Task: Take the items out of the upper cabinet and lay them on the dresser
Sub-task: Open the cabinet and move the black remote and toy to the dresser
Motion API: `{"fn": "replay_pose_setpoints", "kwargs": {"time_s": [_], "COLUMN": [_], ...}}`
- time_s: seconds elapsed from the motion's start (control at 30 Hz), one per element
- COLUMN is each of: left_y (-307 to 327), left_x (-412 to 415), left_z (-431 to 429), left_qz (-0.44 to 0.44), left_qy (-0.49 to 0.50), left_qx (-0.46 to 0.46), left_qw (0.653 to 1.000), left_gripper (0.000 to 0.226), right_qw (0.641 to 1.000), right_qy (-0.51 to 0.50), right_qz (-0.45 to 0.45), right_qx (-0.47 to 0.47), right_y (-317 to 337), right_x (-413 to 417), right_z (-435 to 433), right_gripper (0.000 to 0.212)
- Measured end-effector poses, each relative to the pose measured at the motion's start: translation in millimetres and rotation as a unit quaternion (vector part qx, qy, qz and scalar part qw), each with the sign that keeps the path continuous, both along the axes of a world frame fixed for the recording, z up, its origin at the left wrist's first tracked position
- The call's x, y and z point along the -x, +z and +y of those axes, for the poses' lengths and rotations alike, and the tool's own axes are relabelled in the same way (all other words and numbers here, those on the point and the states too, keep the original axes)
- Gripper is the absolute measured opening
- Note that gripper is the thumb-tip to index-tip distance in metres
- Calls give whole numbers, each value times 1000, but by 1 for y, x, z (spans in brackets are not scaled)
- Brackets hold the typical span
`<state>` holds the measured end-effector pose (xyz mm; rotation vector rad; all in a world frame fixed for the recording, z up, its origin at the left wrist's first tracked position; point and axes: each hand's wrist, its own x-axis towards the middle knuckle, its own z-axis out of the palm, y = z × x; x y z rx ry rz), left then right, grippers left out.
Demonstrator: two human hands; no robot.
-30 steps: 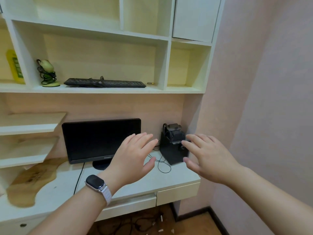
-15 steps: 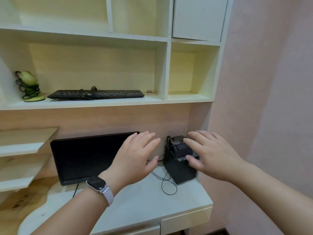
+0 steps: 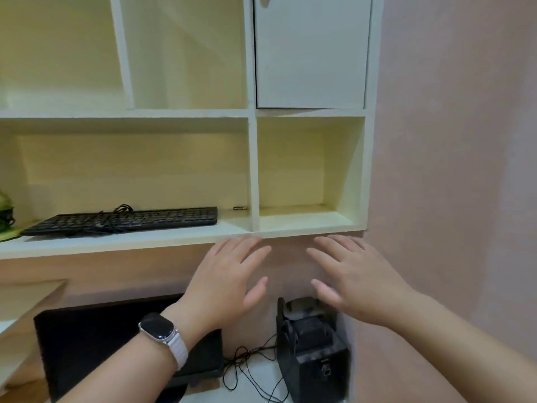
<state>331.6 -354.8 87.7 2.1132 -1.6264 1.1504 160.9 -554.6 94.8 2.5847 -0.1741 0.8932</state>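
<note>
I see the left hand and right hand raised, fingers spread, holding nothing, just below the shelf. The cabinet door above stands closed. A keyboard lies on the shelf, left of both hands.

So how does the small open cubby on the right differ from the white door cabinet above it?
The small open cubby has no door, so its pale yellow inside shows; the white door cabinet is shut and hides its contents. The cubby sits lower, just above both hands, and the cabinet sits higher. The cubby looks bare; what the cabinet holds cannot be told. Both share the same white frame and column.
</note>
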Motion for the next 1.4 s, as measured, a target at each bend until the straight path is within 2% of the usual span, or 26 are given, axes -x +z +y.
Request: {"fn": "replay_pose_setpoints", "kwargs": {"time_s": [0.23,0.4,0.73,1.13,1.27,1.4], "left_y": [49,94,187,192,192,191], "left_x": [-43,-83,-146,-183,-186,-186], "left_z": [-35,-57,-84,-112,-119,-124], "left_qz": [-46,-113,-231,-321,-333,-338], "left_qy": [-12,-43,-97,-102,-96,-88], "left_qx": [53,84,173,205,224,238], "left_qw": [997,989,952,919,911,906], "left_gripper": [44,43,40,46,45,46], "right_qw": [996,990,962,917,906,897], "right_qy": [34,48,13,6,8,31], "right_qz": [-69,-112,-162,-147,-145,-145], "right_qx": [38,71,220,371,397,415], "right_y": [48,89,195,262,270,275], "right_x": [-49,-84,-140,-180,-179,-179], "right_z": [-28,-29,-26,-39,-56,-62], "right_gripper": [51,51,51,47,53,47]}}
